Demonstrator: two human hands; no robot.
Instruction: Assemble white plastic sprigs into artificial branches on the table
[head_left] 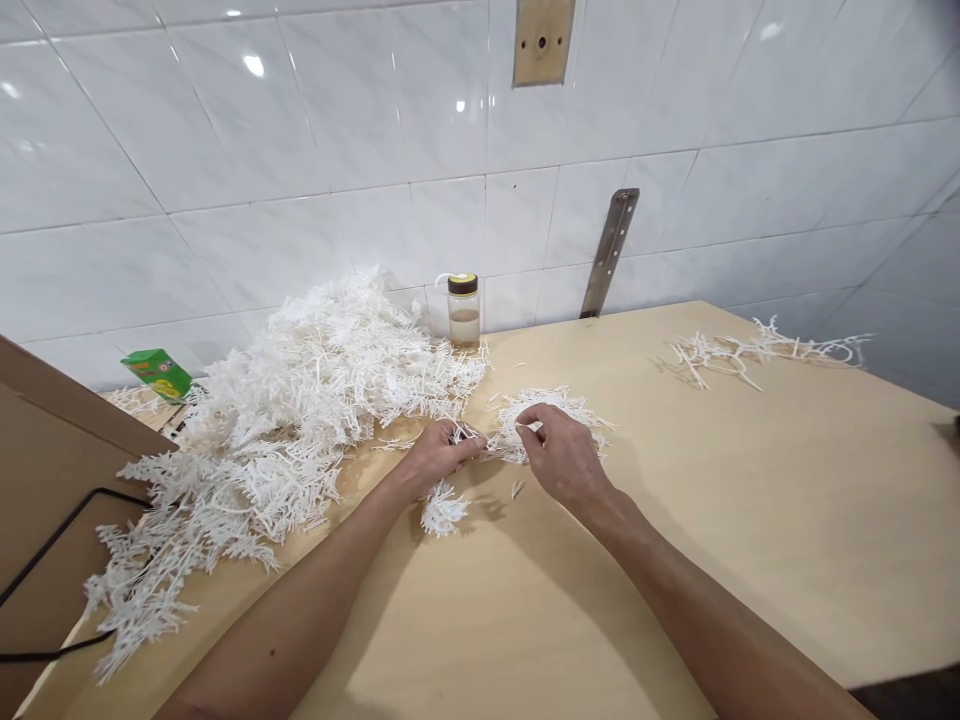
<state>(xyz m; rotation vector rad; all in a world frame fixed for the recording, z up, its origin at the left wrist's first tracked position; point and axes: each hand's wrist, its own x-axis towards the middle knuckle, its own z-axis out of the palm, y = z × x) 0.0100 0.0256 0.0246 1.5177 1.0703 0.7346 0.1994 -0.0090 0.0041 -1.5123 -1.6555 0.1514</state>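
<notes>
My left hand [442, 455] is closed round a white branched plastic sprig [444, 510], whose feathery end sticks out below the palm. A few of its thin tips show above the fingers. Just to the right, my right hand [562, 450] hovers at a small heap of short white plastic bits [551, 400]. Thumb and index finger come together in a pinch there; whatever they hold is too small to name. On the left rises a large pile of similar white sprigs [300, 390], spreading toward the table's left edge.
A bottle [464, 320] with a dark lid stands by the tiled wall. A green box [159, 372] sits behind the pile. Bare white stems [750, 352] lie at the back right of the wooden table [787, 520]. Brown cardboard [60, 470] borders the left; a metal bracket [611, 250] leans behind.
</notes>
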